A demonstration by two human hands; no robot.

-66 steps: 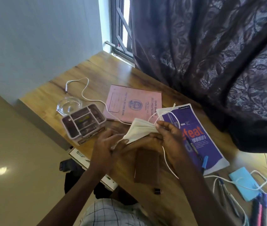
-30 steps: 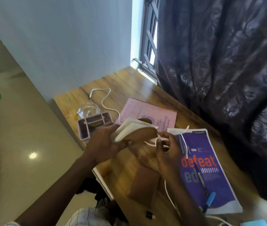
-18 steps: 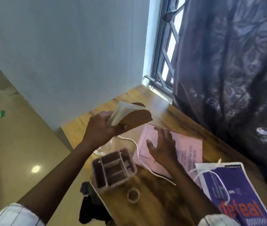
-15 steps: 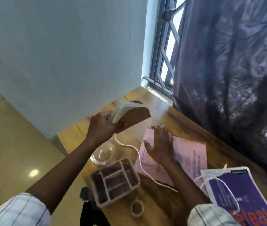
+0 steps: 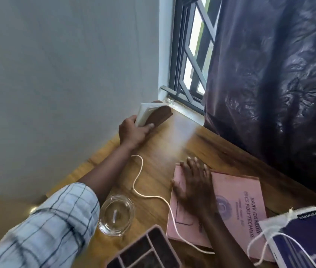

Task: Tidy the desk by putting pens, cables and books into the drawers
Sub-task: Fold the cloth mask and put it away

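Observation:
My left hand (image 5: 134,132) grips a small brown-covered book (image 5: 153,116) with white pages, held at the desk's far corner by the wall and window sill. My right hand (image 5: 192,184) lies flat with spread fingers on a pink record book (image 5: 236,202) on the wooden desk (image 5: 172,136). A white cable (image 5: 139,182) snakes across the desk from near my left forearm, over the pink book's near edge. A purple book (image 5: 304,240) lies at the lower right with a white cord looped on it.
A clear glass ashtray (image 5: 116,217) sits near my left sleeve. A pink divided organiser tray (image 5: 147,252) stands at the bottom edge. A dark curtain (image 5: 278,84) hangs along the desk's right side, beside a barred window (image 5: 192,55). The grey wall bounds the left.
My left hand has carried the brown book away from me to the desk's far corner. My right hand has left the cable and settled flat on the pink book. The view has tilted upward.

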